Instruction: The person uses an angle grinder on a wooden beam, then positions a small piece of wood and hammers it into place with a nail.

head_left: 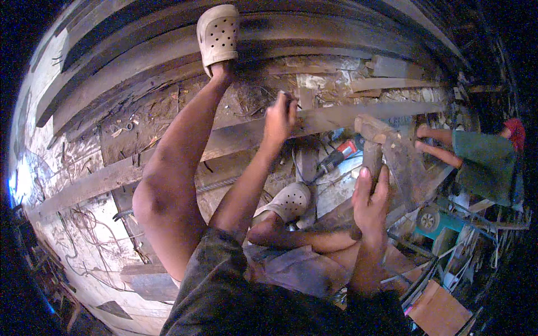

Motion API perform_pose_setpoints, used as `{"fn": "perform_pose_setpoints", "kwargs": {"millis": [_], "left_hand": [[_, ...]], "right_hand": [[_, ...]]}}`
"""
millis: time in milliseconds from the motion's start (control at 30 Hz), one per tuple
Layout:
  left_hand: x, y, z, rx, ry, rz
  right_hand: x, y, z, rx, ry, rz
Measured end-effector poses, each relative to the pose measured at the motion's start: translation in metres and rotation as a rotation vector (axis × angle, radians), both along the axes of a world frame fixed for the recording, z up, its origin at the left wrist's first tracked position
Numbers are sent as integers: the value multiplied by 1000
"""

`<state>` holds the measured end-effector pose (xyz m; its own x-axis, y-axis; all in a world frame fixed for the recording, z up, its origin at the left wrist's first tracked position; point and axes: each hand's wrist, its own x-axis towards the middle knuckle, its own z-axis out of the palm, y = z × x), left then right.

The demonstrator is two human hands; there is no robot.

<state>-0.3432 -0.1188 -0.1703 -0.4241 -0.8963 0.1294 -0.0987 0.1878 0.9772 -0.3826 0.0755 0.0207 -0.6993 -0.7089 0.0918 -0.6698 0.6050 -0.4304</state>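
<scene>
My right hand point(371, 204) is wrapped round the handle of a hammer point(374, 159), thumb along its side. The hammer's blocky brownish head points up, away from me. Over a long wooden plank point(330, 119) my left hand point(280, 119) is closed in a fist. A small dark thing shows at the top of its fingers, too blurred to name. The plank runs crosswise from the lower left to the upper right, with several nails or spikes sticking out along it. Whether my left hand touches the plank is hard to tell.
Between my hands and the floor lies a red and black power tool point(339, 157). More long beams point(134, 73) lie at the far side, near my clog point(217, 42). Another person in green shorts point(485, 162) is at the right, near a teal machine with a wheel point(428, 220). Loose wire point(95, 238) lies left.
</scene>
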Motion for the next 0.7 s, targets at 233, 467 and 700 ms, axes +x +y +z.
{"fn": "perform_pose_setpoints", "kwargs": {"millis": [233, 467, 700], "left_hand": [[5, 4, -7, -24, -71, -228], [-3, 6, -12, -160, -144, -281], [0, 6, -5, -196, -145, -494]], "right_hand": [[3, 42, -37, 98, -6, -92], [7, 65, -49, 13, -34, -113], [11, 75, -53, 97, -142, -187]]}}
